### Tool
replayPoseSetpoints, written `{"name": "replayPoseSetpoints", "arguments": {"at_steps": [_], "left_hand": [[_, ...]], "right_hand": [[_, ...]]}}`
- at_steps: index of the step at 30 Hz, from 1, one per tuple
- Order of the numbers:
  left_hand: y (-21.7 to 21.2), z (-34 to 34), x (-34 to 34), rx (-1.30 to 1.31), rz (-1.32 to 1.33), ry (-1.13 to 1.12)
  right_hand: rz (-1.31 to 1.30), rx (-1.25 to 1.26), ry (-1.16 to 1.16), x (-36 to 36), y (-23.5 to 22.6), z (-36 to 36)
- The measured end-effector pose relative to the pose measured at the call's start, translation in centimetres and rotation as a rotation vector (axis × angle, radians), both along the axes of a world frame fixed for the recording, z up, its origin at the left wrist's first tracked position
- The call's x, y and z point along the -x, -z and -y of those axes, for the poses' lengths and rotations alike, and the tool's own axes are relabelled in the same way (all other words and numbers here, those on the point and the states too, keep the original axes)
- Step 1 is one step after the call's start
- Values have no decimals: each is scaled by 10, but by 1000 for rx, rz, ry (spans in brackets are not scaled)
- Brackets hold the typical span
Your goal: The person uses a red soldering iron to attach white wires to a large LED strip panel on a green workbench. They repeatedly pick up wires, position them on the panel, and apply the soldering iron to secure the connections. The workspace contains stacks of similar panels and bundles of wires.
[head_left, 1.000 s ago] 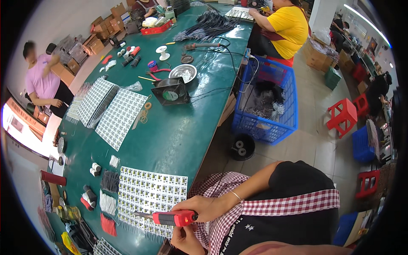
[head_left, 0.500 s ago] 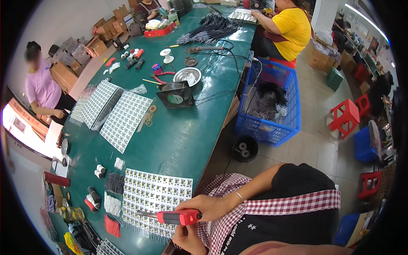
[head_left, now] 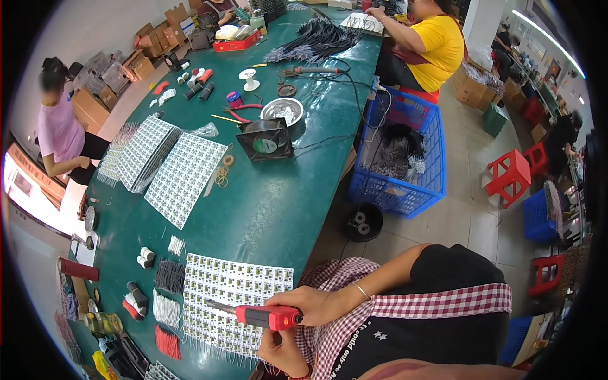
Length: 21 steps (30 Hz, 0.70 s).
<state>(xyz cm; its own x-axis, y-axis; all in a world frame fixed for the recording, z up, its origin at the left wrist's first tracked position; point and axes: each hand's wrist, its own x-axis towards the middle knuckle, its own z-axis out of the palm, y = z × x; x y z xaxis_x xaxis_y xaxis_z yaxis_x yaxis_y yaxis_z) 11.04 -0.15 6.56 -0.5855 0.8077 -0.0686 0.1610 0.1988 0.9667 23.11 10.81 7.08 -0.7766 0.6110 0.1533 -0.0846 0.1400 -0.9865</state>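
Observation:
My right hand is closed on a soldering iron with a red-and-black handle. Its metal tip points left over a white sheet of small circuit boards at the table's near edge. Just below the handle, my left hand has its fingers pinched together by the sheet's lower right corner. Whatever they hold is too small to make out. Thin wires stick out along the sheet's lower edge. Beside its left edge lie bundles of black wires, white wires and red wires.
On the green table are more board sheets, a black fan, a metal bowl and a white spool. A blue crate and black bin stand beside it. A person in yellow sits beyond.
The soldering iron's tip has shifted slightly upward across the sheet. My left hand stays near the lower corner. The person in pink has turned a little, and the view has shifted slightly.

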Motion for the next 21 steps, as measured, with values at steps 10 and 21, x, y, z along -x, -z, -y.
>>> {"name": "replayPoseSetpoints", "arguments": {"at_steps": [10, 21], "left_hand": [[-7, 9, 7, 56, -104, 12], [2, 11, 3, 12, -386, 53]], "right_hand": [[-55, -117, -7, 6, 1, 4], [-47, -166, 63, 3, 8, 7]]}}
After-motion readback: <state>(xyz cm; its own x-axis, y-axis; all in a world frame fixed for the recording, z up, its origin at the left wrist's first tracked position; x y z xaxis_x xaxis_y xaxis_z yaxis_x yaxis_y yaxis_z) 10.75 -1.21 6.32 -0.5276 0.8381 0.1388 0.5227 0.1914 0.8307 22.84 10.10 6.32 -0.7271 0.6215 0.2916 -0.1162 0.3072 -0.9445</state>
